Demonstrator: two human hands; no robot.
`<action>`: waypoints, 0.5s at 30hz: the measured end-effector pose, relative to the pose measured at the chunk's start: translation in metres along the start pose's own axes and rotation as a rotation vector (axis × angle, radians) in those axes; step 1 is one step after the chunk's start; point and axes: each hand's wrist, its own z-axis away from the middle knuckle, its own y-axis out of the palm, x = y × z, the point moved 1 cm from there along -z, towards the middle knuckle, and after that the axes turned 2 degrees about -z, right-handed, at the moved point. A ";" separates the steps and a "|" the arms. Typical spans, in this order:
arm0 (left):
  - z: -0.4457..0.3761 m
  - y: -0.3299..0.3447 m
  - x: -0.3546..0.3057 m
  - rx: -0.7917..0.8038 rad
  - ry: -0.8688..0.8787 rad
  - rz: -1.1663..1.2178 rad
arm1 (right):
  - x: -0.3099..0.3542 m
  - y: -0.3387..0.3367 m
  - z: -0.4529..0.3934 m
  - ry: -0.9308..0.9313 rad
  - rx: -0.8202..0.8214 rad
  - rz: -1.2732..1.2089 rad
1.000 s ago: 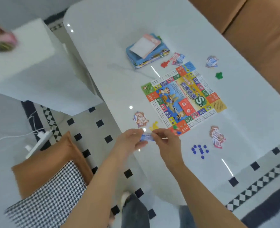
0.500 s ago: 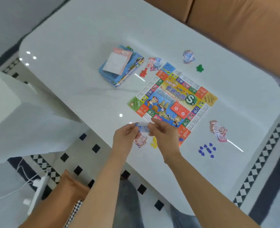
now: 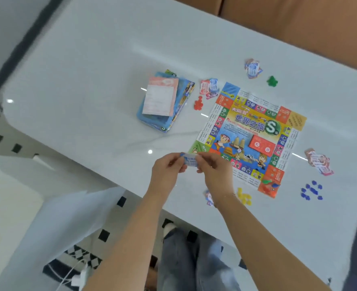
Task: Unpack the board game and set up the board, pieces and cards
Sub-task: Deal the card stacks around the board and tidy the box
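A small blue-and-white paper card (image 3: pixel 190 160) is pinched between both hands above the near edge of the glossy white tabletop (image 3: pixel 93 59) — the left hand (image 3: pixel 167 169) closed on its left end, the right hand (image 3: pixel 213 169) closed on its right end. Whether one card or a thin stack is held cannot be told.

The colourful square paper game board (image 3: pixel 252 136) is already laid flat just beyond the right hand, with a red card pack (image 3: pixel 261 145) resting on its centre. The open blue cardboard game box (image 3: pixel 166 106), with a pink-edged sheet (image 3: pixel 161 96) lying on it, sits to the board's left. Small heaps of printed paper notes (image 3: pixel 209 88) have been dealt around the board, each near a cluster of plastic pieces: red (image 3: pixel 198 104), green (image 3: pixel 272 81), blue (image 3: pixel 312 190) and yellow (image 3: pixel 244 196).

The step in hand appears to be sorting or placing this blue card, most likely onto a matching space on the board. It would be done best if the card were kept level and gripped lightly at the edges — thin paper creases easily — then lowered flat and squared to the printed outline. The board itself is light paper, so the card should be set down rather than slid, lest the board and the small tokens on its near corner be shifted.
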 end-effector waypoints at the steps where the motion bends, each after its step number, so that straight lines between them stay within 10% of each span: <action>1: -0.004 -0.003 -0.003 -0.001 -0.007 -0.005 | 0.001 0.005 -0.005 -0.007 -0.008 0.001; 15: -0.127 -0.059 -0.081 -0.307 0.214 -0.520 | 0.027 0.024 -0.051 0.090 -0.159 -0.134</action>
